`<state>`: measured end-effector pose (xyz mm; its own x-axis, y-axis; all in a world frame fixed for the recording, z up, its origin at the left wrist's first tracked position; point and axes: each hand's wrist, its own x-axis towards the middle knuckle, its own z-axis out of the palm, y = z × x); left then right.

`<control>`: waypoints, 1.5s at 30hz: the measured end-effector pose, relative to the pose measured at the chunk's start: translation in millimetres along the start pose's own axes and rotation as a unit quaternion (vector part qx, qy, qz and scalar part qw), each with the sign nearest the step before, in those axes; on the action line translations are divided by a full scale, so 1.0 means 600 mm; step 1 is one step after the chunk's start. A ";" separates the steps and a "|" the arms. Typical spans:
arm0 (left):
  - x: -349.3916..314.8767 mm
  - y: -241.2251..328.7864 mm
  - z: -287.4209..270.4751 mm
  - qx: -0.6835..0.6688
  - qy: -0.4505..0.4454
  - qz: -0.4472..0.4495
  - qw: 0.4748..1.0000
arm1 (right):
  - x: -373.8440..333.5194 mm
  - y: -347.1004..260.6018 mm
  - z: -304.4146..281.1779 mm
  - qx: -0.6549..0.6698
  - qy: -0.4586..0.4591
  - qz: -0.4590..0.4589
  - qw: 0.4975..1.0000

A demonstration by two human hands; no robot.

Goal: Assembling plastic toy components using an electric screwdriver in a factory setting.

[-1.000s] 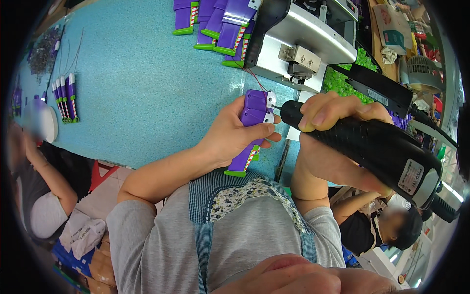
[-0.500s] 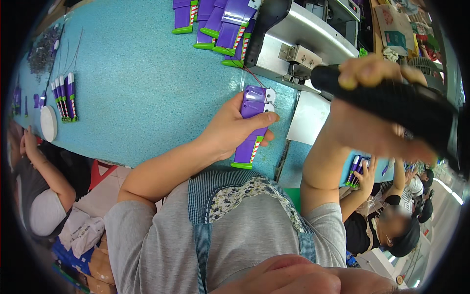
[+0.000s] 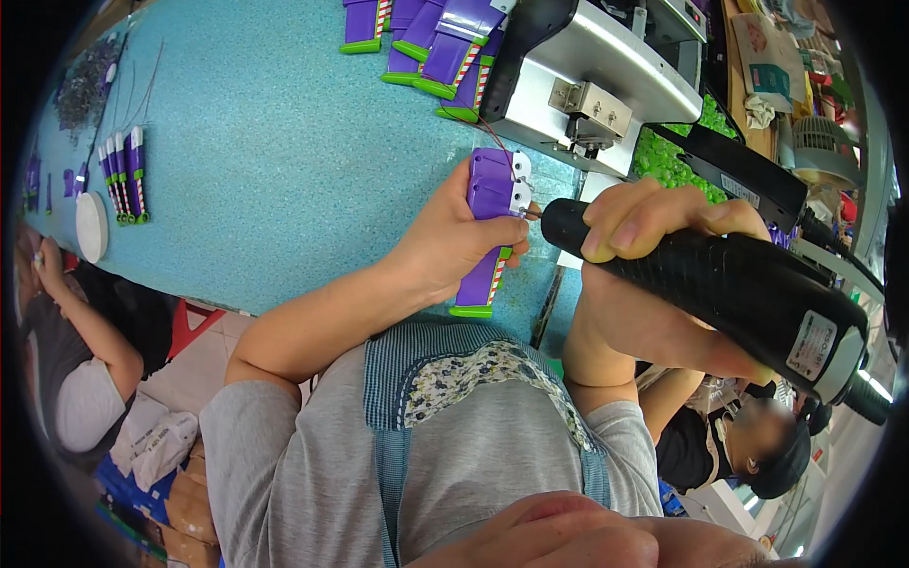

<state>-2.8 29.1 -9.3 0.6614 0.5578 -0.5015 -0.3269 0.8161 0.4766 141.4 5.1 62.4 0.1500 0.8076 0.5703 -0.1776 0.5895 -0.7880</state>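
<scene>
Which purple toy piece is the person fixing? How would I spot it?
Find the blue-green table and its near edge. The purple wing piece there is gripped by the left hand, with a black power screwdriver touching it. The other purple pieces lie untouched farther back.

A speckled turquoise bench carries the work. Beyond the grip, at the far edge, lies a cluster of purple toy wings with green tips, beside a grey metal machine. Well off to the left lie a row of smaller purple pieces and a white disc.
</scene>
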 end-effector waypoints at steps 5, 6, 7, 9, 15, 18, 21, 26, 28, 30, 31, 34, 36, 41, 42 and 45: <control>0.002 0.001 0.004 0.014 0.015 -0.007 1.000 | -0.006 0.010 0.003 -0.010 0.014 -0.007 1.000; 0.001 0.002 0.003 0.021 0.024 -0.012 0.999 | -0.007 0.011 0.004 -0.009 0.013 -0.005 1.000; 0.001 0.002 0.003 0.020 0.025 -0.011 0.999 | -0.008 0.010 0.005 -0.009 0.018 0.000 1.000; 0.001 0.004 0.003 0.012 0.032 -0.020 0.999 | -0.007 0.010 0.006 -0.008 0.022 0.005 1.000; 0.003 0.002 0.001 0.026 -0.019 -0.035 0.999 | 0.056 -0.002 -0.025 0.021 0.000 -0.025 0.999; 0.001 0.000 0.004 0.049 -0.028 -0.053 0.997 | 0.080 0.022 -0.057 0.060 -0.020 -0.023 0.998; 0.000 0.000 0.008 0.067 -0.025 -0.065 0.995 | 0.059 0.015 -0.044 0.027 -0.010 -0.045 0.999; -0.001 -0.006 0.010 0.081 -0.052 -0.055 0.994 | 0.029 0.002 -0.005 0.027 -0.004 -0.011 1.000; 0.000 -0.006 0.012 0.077 -0.069 -0.048 0.993 | 0.023 0.008 0.001 0.030 0.002 -0.002 1.000; -0.004 -0.003 0.016 0.092 -0.070 -0.065 0.991 | 0.020 0.021 -0.003 0.019 -0.013 -0.015 1.000; -0.005 0.000 0.018 0.091 -0.068 -0.063 0.992 | 0.017 0.024 -0.004 0.018 -0.019 -0.017 1.000; -0.008 0.002 0.020 0.131 -0.065 -0.057 0.988 | 0.013 0.026 0.002 0.017 0.006 -0.010 1.000; -0.006 0.000 0.018 0.132 -0.058 -0.059 0.988 | 0.013 0.028 0.001 0.014 0.008 -0.002 1.000; -0.007 -0.004 0.010 0.147 -0.070 -0.057 0.985 | 0.012 0.027 0.002 0.006 -0.018 -0.013 1.000; -0.009 -0.002 0.013 0.152 -0.067 -0.054 0.985 | 0.013 0.025 0.000 0.008 -0.020 -0.007 1.000; -0.016 0.010 0.024 0.130 -0.052 -0.085 0.987 | 0.033 0.006 -0.008 0.007 -0.028 0.010 1.000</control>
<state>-1.5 26.5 8.9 0.7619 0.3871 -0.5193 -0.0305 0.8223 0.5682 148.1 23.0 69.6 0.0911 0.8187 0.5669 -0.1934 0.5730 -0.7964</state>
